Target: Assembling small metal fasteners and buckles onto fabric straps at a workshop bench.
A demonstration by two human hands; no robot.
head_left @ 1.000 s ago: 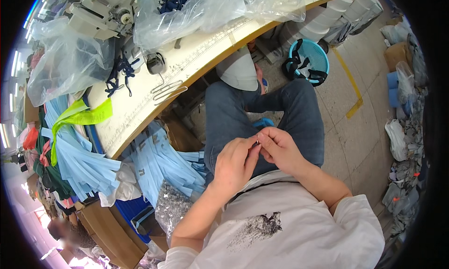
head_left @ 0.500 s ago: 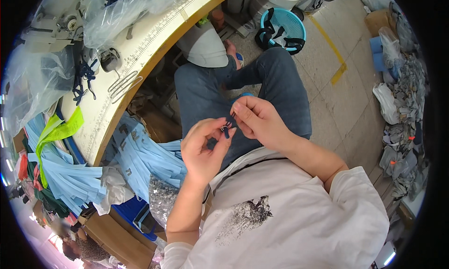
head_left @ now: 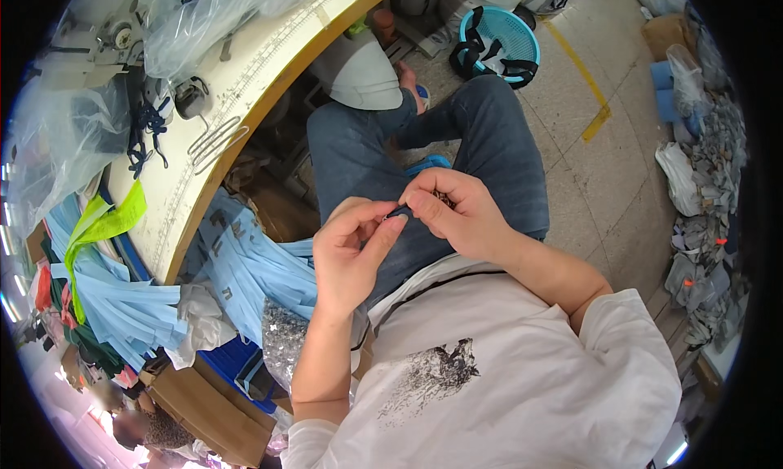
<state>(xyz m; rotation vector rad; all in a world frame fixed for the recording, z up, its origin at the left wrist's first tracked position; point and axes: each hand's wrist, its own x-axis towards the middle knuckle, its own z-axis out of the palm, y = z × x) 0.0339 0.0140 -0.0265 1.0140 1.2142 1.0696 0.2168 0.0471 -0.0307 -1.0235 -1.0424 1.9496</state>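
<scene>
Above my lap my two hands meet fingertip to fingertip. A small dark blue piece (head_left: 399,212), looking like a short bit of cord or fabric, is pinched between the thumb and forefinger of my left hand (head_left: 351,245). My right hand (head_left: 462,216) is closed too, its thumb and forefinger on the other end of that piece. Something brown and speckled (head_left: 444,198) shows at the curled fingers of my right hand; its kind cannot be made out. The fingers hide most of the small piece.
A pale table (head_left: 269,86) with ruler markings curves along the left, bearing bent wire (head_left: 216,147), dark blue cords (head_left: 149,130) and clear plastic. Light blue strips (head_left: 261,265) hang below it. A turquoise basket (head_left: 522,41) stands ahead; grey scraps (head_left: 714,200) lie right.
My hands have come together: the right fingertips now touch the small dark blue piece, which the left hand alone held before. The left fingers have closed in around it.
</scene>
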